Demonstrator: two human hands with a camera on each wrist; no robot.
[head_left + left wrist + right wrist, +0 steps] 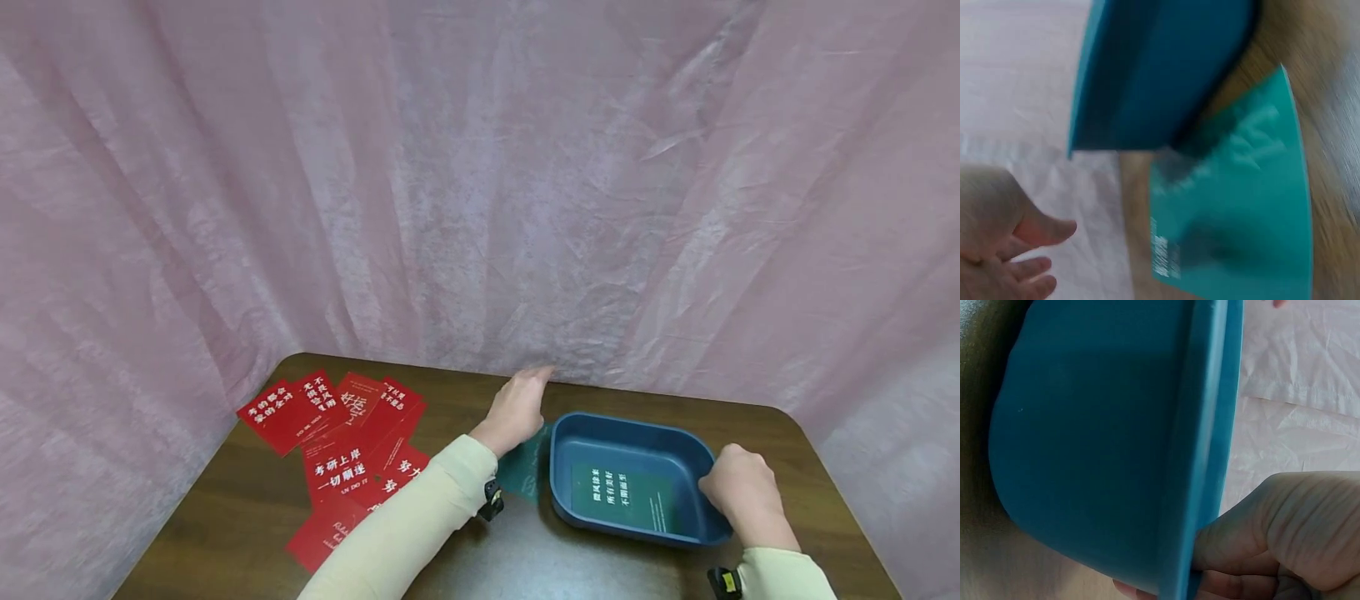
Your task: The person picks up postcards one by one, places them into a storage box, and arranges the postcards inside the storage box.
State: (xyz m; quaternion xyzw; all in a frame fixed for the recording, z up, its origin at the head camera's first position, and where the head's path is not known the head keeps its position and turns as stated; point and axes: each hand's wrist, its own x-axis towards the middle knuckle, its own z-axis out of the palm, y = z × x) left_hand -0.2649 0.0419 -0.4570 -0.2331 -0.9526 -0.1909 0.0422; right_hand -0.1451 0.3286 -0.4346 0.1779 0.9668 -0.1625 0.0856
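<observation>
A blue rectangular plastic basin (637, 422) with rounded corners sits on the right part of the table. My right hand (746, 492) grips its right rim; in the right wrist view the thumb (1229, 547) lies inside the rim, with fingertips showing under the outside wall. Inside the basin lies a dark green card (637, 500) with white writing. Left of the basin, another green card (1241, 206) lies on the table, its edge close to the basin wall. Above that card, near the basin's left corner, my left hand (517, 412) holds nothing, its fingers loosely bent.
Several red cards (330, 454) with white and gold writing lie overlapping on the left of the brown wooden table (202, 517), partly behind the left sleeve (420, 517). A pink curtain (480, 183) hangs along the table's back and sides.
</observation>
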